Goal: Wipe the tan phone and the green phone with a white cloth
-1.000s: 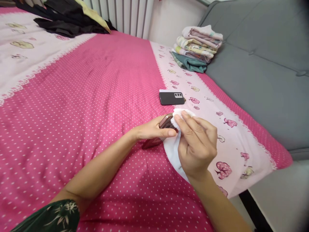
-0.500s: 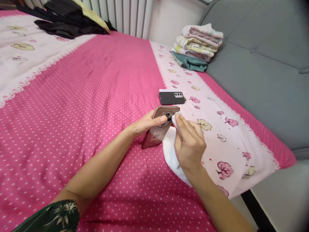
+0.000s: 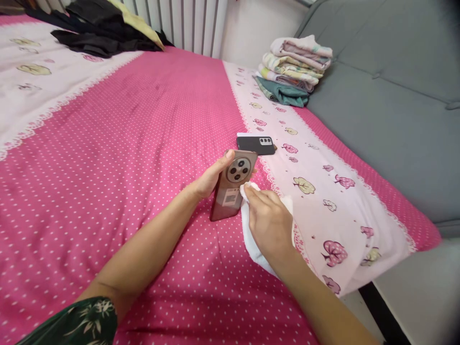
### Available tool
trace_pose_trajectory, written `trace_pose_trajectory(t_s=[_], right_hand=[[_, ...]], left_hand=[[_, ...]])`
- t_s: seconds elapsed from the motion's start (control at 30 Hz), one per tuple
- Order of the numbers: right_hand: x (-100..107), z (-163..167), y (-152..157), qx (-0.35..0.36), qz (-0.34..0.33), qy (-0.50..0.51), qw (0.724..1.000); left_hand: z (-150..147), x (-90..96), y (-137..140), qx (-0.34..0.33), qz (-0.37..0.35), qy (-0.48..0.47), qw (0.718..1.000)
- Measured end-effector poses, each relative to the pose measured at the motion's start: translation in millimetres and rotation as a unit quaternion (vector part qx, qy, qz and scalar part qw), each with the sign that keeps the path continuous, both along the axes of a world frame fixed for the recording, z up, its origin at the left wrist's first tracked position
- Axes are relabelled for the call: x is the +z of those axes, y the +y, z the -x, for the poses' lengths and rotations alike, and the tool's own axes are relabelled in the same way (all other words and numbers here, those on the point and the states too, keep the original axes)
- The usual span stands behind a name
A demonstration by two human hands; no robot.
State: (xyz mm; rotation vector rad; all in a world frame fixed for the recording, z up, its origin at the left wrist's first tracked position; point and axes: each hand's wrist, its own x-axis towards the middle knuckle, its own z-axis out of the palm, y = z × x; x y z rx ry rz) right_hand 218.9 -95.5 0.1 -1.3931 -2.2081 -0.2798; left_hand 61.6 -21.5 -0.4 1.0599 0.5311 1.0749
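A rose-gold smartphone point(image 3: 226, 184) stands upright on the pink sheet, its back with the round camera ring and a white label turned toward me. My left hand point(image 3: 214, 176) is closed around its left edge, thumb near the top; the other fingers are mostly hidden behind the phone. In my right hand point(image 3: 270, 218) a white cloth point(image 3: 252, 242) is pinched, its bunched tip against the phone's right edge below the camera ring. The rest of the cloth hangs down under the hand onto the sheet.
Just beyond lies a dark smartphone point(image 3: 254, 144), with a pale flat item partly under it. Folded clothes point(image 3: 293, 69) are stacked by the grey headboard point(image 3: 377, 105). Dark clothing point(image 3: 104, 28) lies at the far left, before a radiator point(image 3: 179, 24). The bed's edge runs along the lower right.
My right hand has moved down and left with the cloth, from the camera ring to the phone's edge. My left thumb has shifted up off the camera, and the phone's back now faces me more.
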Motion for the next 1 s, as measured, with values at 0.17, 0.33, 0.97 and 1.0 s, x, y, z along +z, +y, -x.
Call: trace_pose_trajectory(t_s=[0.17,0.33,0.97,1.0], right_hand=[[4.2,1.3,-2.9,-0.001,0.092,-0.101,0.991],[12.8,7.0,-7.8,0.011,0.181,-0.191,0.965],[42.1,6.6,-9.4,0.008,-0.293,0.125,0.948],[41.7,7.3,-8.8,0.007,-0.300,0.123,0.946]], left_hand=[[0.4,1.8,1.5,0.025,0.026,0.002,0.999],[-0.3,4.7,0.4,0.038,0.022,0.010,0.999],[-13.7,1.7,-5.3,-0.065,-0.002,-0.036,0.997],[-16.1,2.9,-8.4,-0.082,-0.007,-0.040,0.996]])
